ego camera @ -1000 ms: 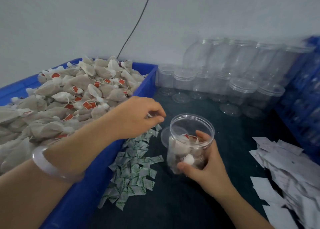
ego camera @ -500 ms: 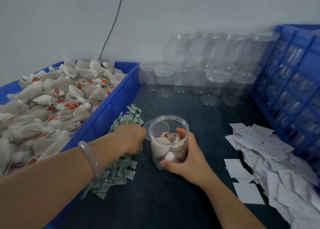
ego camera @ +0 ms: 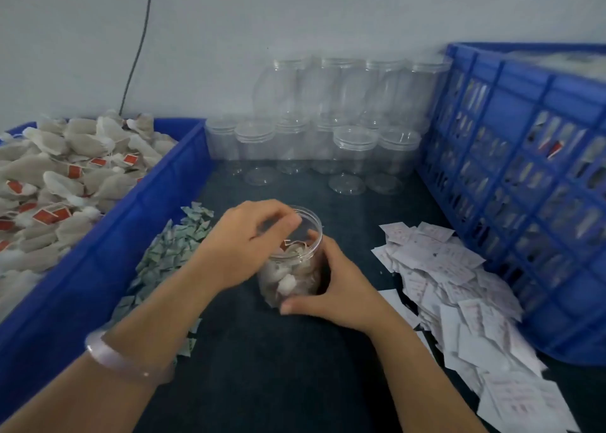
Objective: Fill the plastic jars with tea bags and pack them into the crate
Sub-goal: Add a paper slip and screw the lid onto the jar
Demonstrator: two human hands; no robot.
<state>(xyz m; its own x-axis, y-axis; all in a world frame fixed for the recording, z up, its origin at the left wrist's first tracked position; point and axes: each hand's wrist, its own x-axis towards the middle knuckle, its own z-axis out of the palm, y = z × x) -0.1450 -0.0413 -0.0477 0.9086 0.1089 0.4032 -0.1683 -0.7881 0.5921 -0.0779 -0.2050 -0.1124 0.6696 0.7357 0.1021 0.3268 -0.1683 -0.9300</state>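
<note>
Pale grey wall [ego camera: 328, 12] w/ black cable [ego camera: 141, 43]; dark tabletop [ego camera: 278, 367].

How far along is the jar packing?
Done: the blue crate shows packed contents through its slats, though blurred. In hand: the right hand grips a lidless plastic jar partly filled with tea bags; the left hand is at its mouth. Left: the clear empty jars along the wall and a heaped blue bin of loose tea bags.
</note>
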